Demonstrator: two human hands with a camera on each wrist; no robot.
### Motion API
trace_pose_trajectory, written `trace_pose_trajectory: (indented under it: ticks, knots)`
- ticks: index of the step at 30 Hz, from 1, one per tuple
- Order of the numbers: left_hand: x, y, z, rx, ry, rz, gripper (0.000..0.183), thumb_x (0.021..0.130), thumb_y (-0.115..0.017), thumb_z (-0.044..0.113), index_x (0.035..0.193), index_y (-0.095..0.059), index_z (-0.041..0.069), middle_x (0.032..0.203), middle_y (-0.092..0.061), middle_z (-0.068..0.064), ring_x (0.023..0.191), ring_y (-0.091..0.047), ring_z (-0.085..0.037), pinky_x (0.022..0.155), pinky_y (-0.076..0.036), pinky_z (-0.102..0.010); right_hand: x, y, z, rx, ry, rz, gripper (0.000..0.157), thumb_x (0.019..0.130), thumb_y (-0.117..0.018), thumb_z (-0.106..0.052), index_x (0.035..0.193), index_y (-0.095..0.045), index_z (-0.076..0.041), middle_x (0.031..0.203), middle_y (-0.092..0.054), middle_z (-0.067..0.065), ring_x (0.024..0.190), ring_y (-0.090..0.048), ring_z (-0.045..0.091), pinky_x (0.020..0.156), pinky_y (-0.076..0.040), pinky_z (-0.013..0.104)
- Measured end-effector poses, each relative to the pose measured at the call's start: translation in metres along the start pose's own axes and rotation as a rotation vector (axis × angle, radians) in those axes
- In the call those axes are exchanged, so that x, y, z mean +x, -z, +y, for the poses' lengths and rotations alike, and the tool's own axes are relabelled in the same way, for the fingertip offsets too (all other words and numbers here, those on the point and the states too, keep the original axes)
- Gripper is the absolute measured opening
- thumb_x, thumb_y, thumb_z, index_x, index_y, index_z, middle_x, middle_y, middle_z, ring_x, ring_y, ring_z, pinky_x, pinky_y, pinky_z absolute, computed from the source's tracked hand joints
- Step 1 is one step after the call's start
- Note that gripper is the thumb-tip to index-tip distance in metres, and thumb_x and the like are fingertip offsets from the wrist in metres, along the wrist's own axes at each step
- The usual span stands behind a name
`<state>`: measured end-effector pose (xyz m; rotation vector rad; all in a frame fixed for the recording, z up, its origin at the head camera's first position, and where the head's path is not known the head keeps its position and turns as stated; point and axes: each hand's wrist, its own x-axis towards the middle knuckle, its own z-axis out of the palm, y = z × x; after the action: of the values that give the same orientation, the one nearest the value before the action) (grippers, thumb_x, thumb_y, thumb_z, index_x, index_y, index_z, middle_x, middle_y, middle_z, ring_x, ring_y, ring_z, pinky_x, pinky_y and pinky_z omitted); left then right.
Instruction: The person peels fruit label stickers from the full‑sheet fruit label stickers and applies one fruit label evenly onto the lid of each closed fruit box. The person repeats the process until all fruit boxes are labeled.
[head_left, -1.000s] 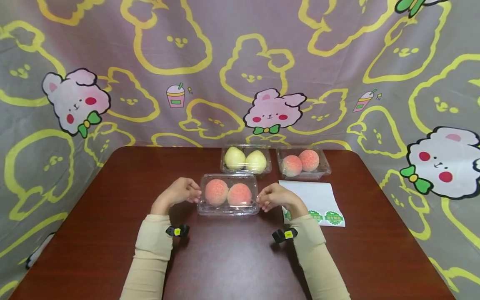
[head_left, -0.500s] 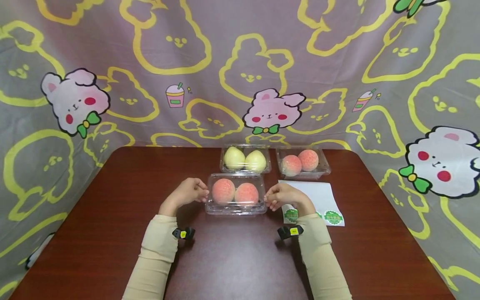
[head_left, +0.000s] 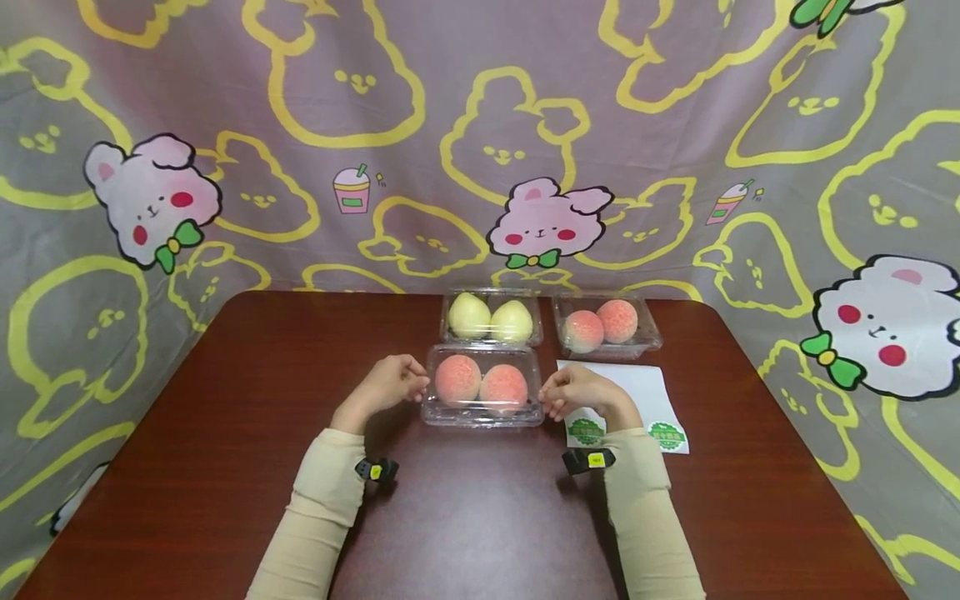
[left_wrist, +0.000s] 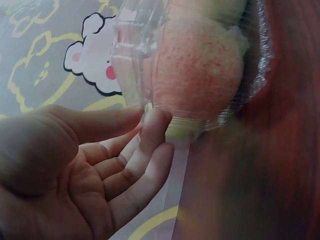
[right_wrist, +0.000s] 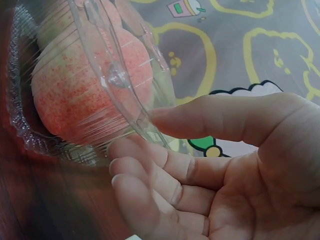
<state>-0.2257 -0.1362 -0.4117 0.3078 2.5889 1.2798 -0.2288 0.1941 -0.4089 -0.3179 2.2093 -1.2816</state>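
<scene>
A clear plastic clamshell container (head_left: 482, 419) holding two pink peaches (head_left: 457, 381) is in the middle of the table in the head view. At its left end my left hand (head_left: 384, 387) pinches the rim between thumb and fingertips. My right hand (head_left: 583, 392) pinches the opposite end the same way. Close up in the left wrist view, the left thumb and index finger (left_wrist: 154, 131) meet at the plastic edge beside a peach (left_wrist: 197, 70). From the right wrist view, the right thumb (right_wrist: 200, 116) lies against the lid's rim, with the other fingers curled below.
Behind stands another clear container (head_left: 447, 335) with two pale yellow-green fruits (head_left: 512, 322). To its right, a third container (head_left: 647, 335) holds two peaches (head_left: 618, 321). A white sheet (head_left: 637, 387) with green round stickers (head_left: 666, 436) lies by my right hand. A patterned curtain (head_left: 420, 100) borders the table.
Both hands have moved to the right together, carrying the container of peaches along between them. The right hand now overlaps more of the sticker sheet. The containers at the back have stayed put.
</scene>
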Motion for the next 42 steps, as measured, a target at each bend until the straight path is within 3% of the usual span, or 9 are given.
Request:
trace_pose_trajectory:
  ticks: [6,16,21,26,42]
  knots:
    - [0.002,-0.006,0.003,0.051,-0.02,0.009,0.015,0.093,-0.059,0.008,0.099,-0.062,-0.006,0.08,-0.07,-0.015,0.063,-0.063,-0.01,0.058,-0.049,-0.021,-0.003,0.005,0.005,0.001,-0.008,0.014,0.021,0.091,-0.054,-0.005,0.095,-0.063,0.013,0.07,-0.065,0.002,0.062,-0.062,0.009,0.066,-0.059,0.03]
    - [-0.001,-0.002,0.003,0.097,-0.088,0.013,0.016,0.094,-0.06,0.013,0.093,-0.064,-0.002,0.076,-0.067,-0.014,0.065,-0.064,-0.017,0.059,-0.048,-0.023,-0.008,0.009,0.004,-0.055,-0.017,0.071,0.024,0.091,-0.054,-0.006,0.1,-0.065,0.013,0.077,-0.069,0.01,0.064,-0.063,0.011,0.068,-0.06,0.034]
    - [-0.001,0.0,0.001,0.099,-0.084,0.006,0.017,0.095,-0.059,0.015,0.094,-0.064,-0.002,0.078,-0.068,-0.015,0.066,-0.064,-0.017,0.061,-0.049,-0.023,-0.016,0.015,0.005,-0.065,-0.032,0.119,0.029,0.091,-0.059,-0.01,0.103,-0.064,0.016,0.078,-0.071,0.011,0.065,-0.065,0.009,0.069,-0.06,0.035]
    - [-0.002,0.004,0.001,0.09,-0.088,0.018,0.018,0.095,-0.058,0.013,0.098,-0.064,-0.003,0.081,-0.069,-0.017,0.066,-0.064,-0.015,0.062,-0.05,-0.023,-0.026,0.027,0.01,-0.072,-0.078,0.212,0.032,0.092,-0.059,-0.013,0.104,-0.062,0.017,0.077,-0.071,0.006,0.065,-0.064,0.006,0.067,-0.059,0.029]
    - [-0.002,0.008,-0.001,0.098,-0.099,0.034,0.02,0.096,-0.056,0.013,0.103,-0.064,-0.005,0.082,-0.069,-0.017,0.068,-0.066,-0.017,0.063,-0.051,-0.024,-0.057,0.057,0.032,-0.05,-0.361,0.562,0.045,0.093,-0.061,-0.024,0.114,-0.059,0.016,0.073,-0.069,0.005,0.065,-0.063,0.008,0.066,-0.059,0.027]
